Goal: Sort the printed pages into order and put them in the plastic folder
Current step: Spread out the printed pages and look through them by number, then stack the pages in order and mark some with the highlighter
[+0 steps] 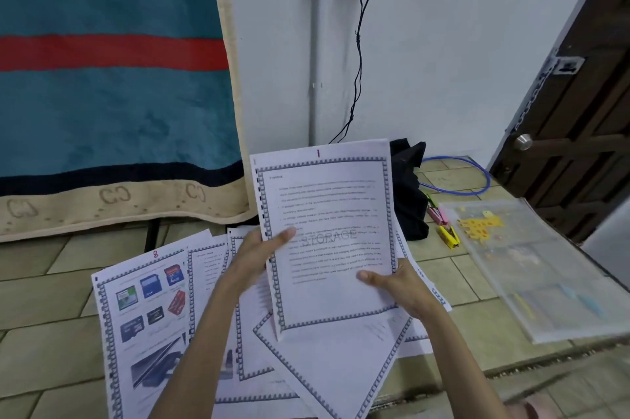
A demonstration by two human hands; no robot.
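While both hands hold it up at the centre of the frame, the page marked 1 [327, 234] stands nearly upright, its text and the faint word STORAGE facing the camera. The left hand [259, 255] grips its punched left edge, thumb laid across the front and fingers hidden behind. The right hand [395, 285] pinches the lower right part, thumb on the front, the other fingers curled behind the sheet.

Below it, in the lower centre, the other pages [327, 367] lie spread and overlapping on the tiled floor [41, 326]. Furthest left among them is the page marked 8 [143, 316], printed with pictures of memory cards.

At the right edge lies the plastic folder [531, 268], clear, flat on the floor, with a yellow giraffe print. Just beside its upper left corner sit a yellow stapler [450, 237] and a pink item too blurred to name. A black bag [409, 193] stands behind the held page, a blue cable [477, 186] looping past it. A teal blanket [112, 105] with a red stripe fills the upper left, and a dark door [586, 118] the upper right.
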